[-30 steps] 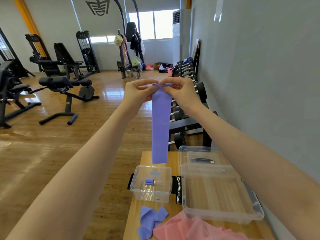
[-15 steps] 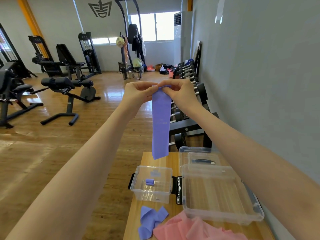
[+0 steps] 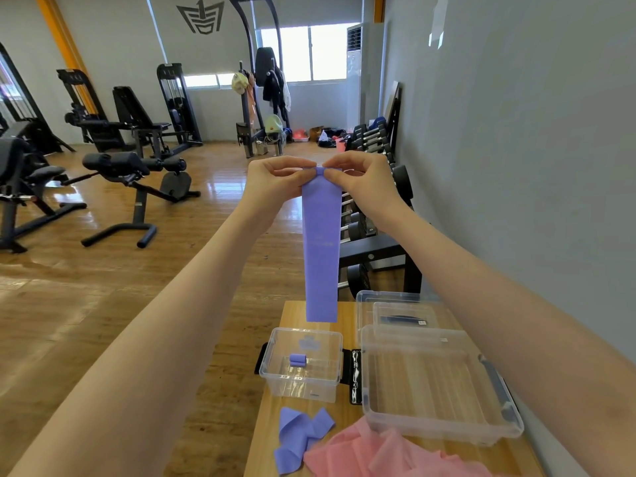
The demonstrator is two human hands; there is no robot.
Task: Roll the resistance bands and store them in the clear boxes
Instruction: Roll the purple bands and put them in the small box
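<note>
My left hand (image 3: 275, 182) and right hand (image 3: 361, 182) pinch the purple band (image 3: 321, 256) top, rolling; next, keep winding down evenly

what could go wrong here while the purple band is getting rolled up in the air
The roll is only starting: both hands, left and right, pinch the top of the purple band, so a slipped grip could let it unroll. The long free tail hangs just above the small clear box and could snag its rim or roll up crooked.
</note>
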